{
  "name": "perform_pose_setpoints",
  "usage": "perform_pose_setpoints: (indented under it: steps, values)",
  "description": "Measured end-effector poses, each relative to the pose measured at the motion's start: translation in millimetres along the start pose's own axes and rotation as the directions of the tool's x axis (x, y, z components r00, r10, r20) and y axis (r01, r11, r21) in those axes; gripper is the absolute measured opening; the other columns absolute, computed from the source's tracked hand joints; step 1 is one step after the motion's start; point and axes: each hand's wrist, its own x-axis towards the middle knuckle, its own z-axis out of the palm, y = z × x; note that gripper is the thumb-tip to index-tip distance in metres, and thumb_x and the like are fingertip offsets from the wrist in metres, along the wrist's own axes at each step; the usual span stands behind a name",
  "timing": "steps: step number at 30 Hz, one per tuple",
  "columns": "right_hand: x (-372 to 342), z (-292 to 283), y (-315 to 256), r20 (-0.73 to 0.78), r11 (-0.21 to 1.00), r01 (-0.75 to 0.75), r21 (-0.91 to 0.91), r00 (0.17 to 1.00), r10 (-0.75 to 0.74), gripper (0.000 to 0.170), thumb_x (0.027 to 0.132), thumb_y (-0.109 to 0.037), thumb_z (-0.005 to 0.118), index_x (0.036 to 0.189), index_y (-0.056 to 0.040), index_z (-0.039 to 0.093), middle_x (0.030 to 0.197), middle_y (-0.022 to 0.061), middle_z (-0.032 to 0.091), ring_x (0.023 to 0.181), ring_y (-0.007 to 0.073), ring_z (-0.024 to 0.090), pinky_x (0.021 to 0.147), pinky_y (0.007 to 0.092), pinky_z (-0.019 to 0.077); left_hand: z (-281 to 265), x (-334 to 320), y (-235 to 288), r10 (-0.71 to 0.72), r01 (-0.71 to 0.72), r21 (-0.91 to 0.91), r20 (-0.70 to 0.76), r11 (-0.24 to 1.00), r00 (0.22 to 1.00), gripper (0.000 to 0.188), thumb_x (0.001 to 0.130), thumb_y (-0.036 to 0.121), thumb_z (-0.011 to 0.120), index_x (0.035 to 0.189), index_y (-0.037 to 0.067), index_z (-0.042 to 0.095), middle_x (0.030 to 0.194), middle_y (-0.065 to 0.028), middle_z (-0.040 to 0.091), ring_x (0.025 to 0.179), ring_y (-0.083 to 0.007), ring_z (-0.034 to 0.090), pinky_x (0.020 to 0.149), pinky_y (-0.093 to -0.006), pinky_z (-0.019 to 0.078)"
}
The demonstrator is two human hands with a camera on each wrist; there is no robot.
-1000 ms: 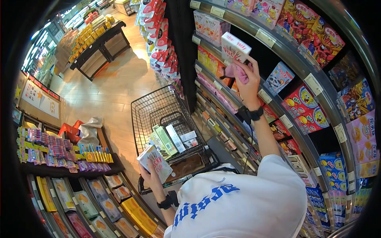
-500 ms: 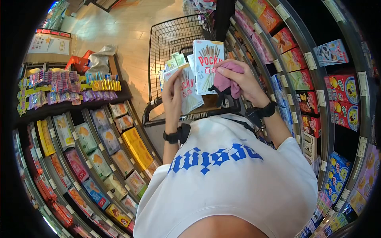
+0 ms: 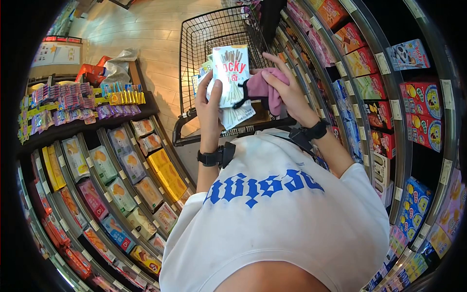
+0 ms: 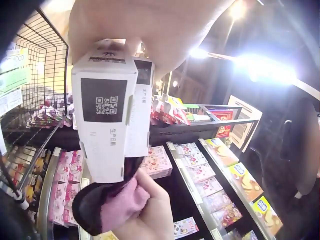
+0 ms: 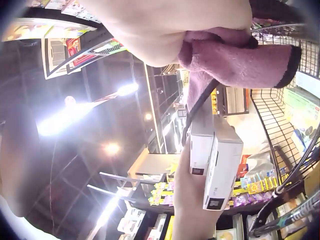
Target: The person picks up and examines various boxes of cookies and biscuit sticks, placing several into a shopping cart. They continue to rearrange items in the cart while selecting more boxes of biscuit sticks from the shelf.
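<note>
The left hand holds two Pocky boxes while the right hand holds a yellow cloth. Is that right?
Not quite: the cloth in the right hand is pink, not yellow, as the head view shows. The left hand does hold two Pocky boxes.

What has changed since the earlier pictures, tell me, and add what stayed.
One box came down from beside the shelves to the left hand, which now grips it in front of the second box it already held. The right hand appears to have let go of that first box. Unchanged: the pink cloth in the right hand.
</note>
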Motion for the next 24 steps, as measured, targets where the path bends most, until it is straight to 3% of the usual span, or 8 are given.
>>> perform_pose_setpoints:
  steps: [4, 6, 7, 9, 13, 18, 21, 24]
  values:
    - [1, -8, 12, -0.011, 0.974, 0.106, -0.203, 0.994, -0.111, 0.031, 0.101, -0.013, 0.061, 0.132, -0.0063, 0.062, 0.096, 0.0015, 0.068, 0.05, 0.0022, 0.052, 0.044, 0.0183, 0.0378, -4, 0, -2, -0.018, 0.012, -0.065, -0.081, 0.998, 0.997, 0.048, 0.101, 0.018, 0.066, 0.141, -0.004, 0.052, 0.126, -0.0158, 0.063, 0.106, -0.0162, 0.065, 0.091, -0.0299, 0.0539]
    - [3, -9, 17, -0.08, 0.913, 0.246, -0.325, 0.955, -0.286, 0.022, 0.102, -0.017, 0.062, 0.119, -0.0043, 0.068, 0.087, 0.0011, 0.067, 0.045, 0.0045, 0.051, 0.041, 0.0202, 0.0374, -3, -2, 1, -0.019, 0.011, -0.093, -0.088, 0.996, 0.996, 0.048, 0.101, 0.019, 0.067, 0.14, -0.004, 0.052, 0.125, -0.016, 0.064, 0.106, -0.0166, 0.066, 0.091, -0.0299, 0.054]
    - [0, -8, 16, -0.082, 0.914, 0.244, -0.325, 0.955, -0.284, 0.022, 0.102, -0.017, 0.062, 0.119, -0.0043, 0.068, 0.087, 0.0011, 0.067, 0.045, 0.0045, 0.051, 0.041, 0.0202, 0.0374, -1, -5, 4, -0.005, -0.002, -0.085, -0.088, 0.996, 0.996, 0.048, 0.101, 0.018, 0.067, 0.14, -0.004, 0.052, 0.125, -0.0155, 0.064, 0.106, -0.0158, 0.065, 0.091, -0.0293, 0.0538]
    - [-4, -6, 8, -0.016, 0.971, -0.102, -0.216, 0.995, 0.101, 0.023, 0.101, -0.022, 0.066, 0.113, -0.0027, 0.069, 0.079, -0.0012, 0.065, 0.052, 0.0041, 0.055, 0.047, 0.0198, 0.0416, 1, -4, 5, 0.013, -0.019, -0.081, -0.078, 0.997, 0.997, 0.048, 0.1, 0.017, 0.067, 0.14, -0.004, 0.052, 0.124, -0.0151, 0.064, 0.106, -0.015, 0.065, 0.091, -0.0288, 0.0537]
    - [-6, 11, 13, 0.161, 0.99, -0.103, -0.1, 0.98, 0.118, 0.032, 0.096, -0.026, 0.073, 0.112, 0.0017, 0.069, 0.084, -0.0019, 0.068, 0.069, 0.0018, 0.057, 0.061, 0.0194, 0.0456, 7, -8, 8, 0.083, -0.09, 0.168, 0.05, 0.982, 0.995, 0.045, 0.099, 0.014, 0.067, 0.139, -0.002, 0.056, 0.126, -0.0137, 0.064, 0.111, -0.0154, 0.062, 0.097, -0.0303, 0.0507]
    - [-1, -2, 7, 0.057, 0.996, 0.031, -0.085, 0.998, -0.027, 0.033, 0.095, -0.024, 0.074, 0.113, 0.0028, 0.069, 0.093, 0.0007, 0.071, 0.078, 0.004, 0.061, 0.069, 0.0197, 0.048, 5, -8, 9, 0.209, -0.229, 0.391, 0.096, 0.891, 0.973, 0.044, 0.1, 0.016, 0.066, 0.14, 0.001, 0.057, 0.133, -0.0098, 0.062, 0.118, -0.0147, 0.059, 0.103, -0.0301, 0.0458]
    - [1, -13, -9, -0.031, 0.994, 0.067, -0.082, 0.997, -0.07, 0.034, 0.097, -0.026, 0.072, 0.112, 0.004, 0.069, 0.102, 0.0053, 0.073, 0.091, 0.0063, 0.064, 0.084, 0.0231, 0.0486, 4, -10, 10, 0.177, -0.189, 0.37, 0.067, 0.909, 0.982, 0.044, 0.101, 0.014, 0.064, 0.142, 0.002, 0.057, 0.135, -0.0094, 0.062, 0.119, -0.0151, 0.058, 0.104, -0.0302, 0.0447]
    - [3, -25, -17, -0.001, 0.997, 0.007, -0.082, 1.0, -0.007, 0.035, 0.099, -0.029, 0.069, 0.112, 0.0041, 0.069, 0.103, 0.0048, 0.073, 0.091, 0.0062, 0.064, 0.084, 0.0229, 0.0484, -3, -8, 8, 0.16, -0.172, 0.384, 0.064, 0.907, 0.985, 0.044, 0.1, 0.012, 0.063, 0.142, 0.004, 0.057, 0.134, -0.0098, 0.062, 0.119, -0.0157, 0.059, 0.103, -0.0304, 0.0456]
